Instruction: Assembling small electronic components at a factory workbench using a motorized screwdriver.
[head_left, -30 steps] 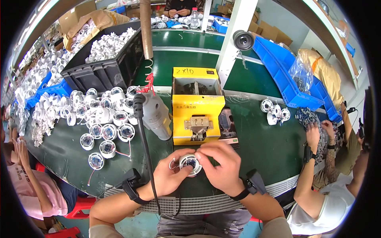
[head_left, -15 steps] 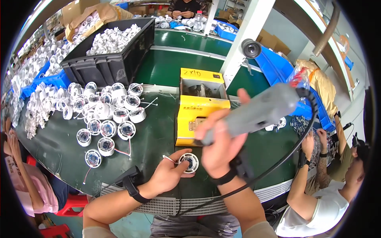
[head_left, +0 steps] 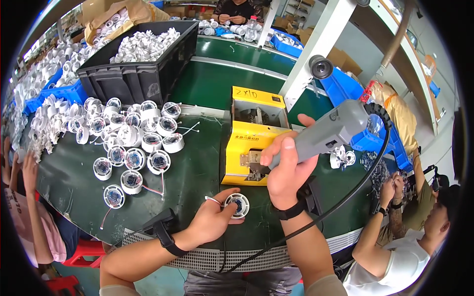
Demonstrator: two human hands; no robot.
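Observation:
My left hand (head_left: 210, 219) is closed around a white round housing (head_left: 244, 208) with a dark circuit board inside, its thumb over the board. A short white cable sticks out beside that thumb. In my right hand (head_left: 289, 175) I grip a grey electric screwdriver (head_left: 328, 130) with a black cord. The driver's front end reaches the metal outlet of a yellow screw feeder box (head_left: 247, 133); my fingers hide its tip, so contact is unclear. To the left lies a cluster of similar white housings (head_left: 132, 160) with boards, several trailing thin wires.
A black crate (head_left: 133, 74) full of small white parts stands at the back left. A white post (head_left: 316, 49) rises behind the feeder. Blue bins (head_left: 348, 86) and loose parts lie to the right. Co-workers (head_left: 395, 256) sit on both sides and across. The cord (head_left: 340, 212) crosses my right forearm.
My right hand with the screwdriver has come lower against the feeder outlet and is sharper now. My left hand keeps hold of the same housing. The view has shifted slightly.

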